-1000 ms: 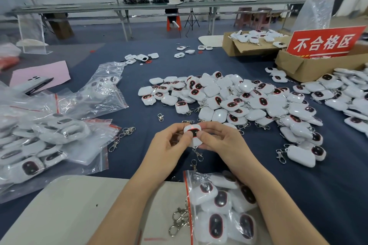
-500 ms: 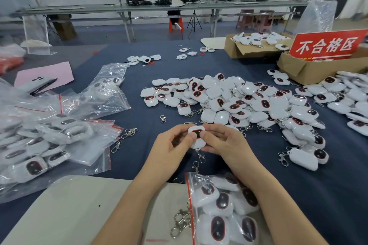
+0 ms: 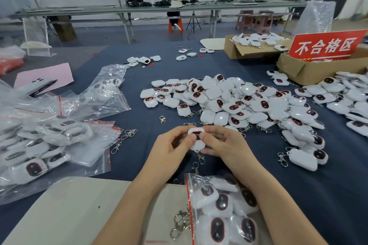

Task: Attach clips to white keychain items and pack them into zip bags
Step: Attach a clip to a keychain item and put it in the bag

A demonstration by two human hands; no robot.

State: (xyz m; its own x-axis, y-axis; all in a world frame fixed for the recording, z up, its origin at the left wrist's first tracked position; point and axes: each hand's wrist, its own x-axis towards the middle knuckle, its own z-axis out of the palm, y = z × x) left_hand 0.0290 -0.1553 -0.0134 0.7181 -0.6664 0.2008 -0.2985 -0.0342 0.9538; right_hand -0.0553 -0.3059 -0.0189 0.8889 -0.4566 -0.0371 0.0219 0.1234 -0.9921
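Note:
My left hand [image 3: 172, 146] and my right hand [image 3: 223, 144] pinch one white keychain item [image 3: 197, 137] between them over the blue table. Its dark, red-rimmed window faces me and a small red light glows near its top. A metal clip [image 3: 200, 157] dangles from its lower end. Right below my wrists lies a zip bag [image 3: 223, 207] with several white items inside and clips sticking out of its mouth. A big pile of loose white items [image 3: 229, 101] spreads just beyond my hands.
Filled zip bags [image 3: 45, 139] lie at the left, with loose clips [image 3: 127, 135] beside them. Cardboard boxes [image 3: 310, 69] with a red sign [image 3: 326, 45] stand at the right. More white items [image 3: 346, 95] cover the right edge. A person sits at a far bench.
Both hands stay on the same white item in about the same place. The red light near its top shows now. The camera tilted slightly.

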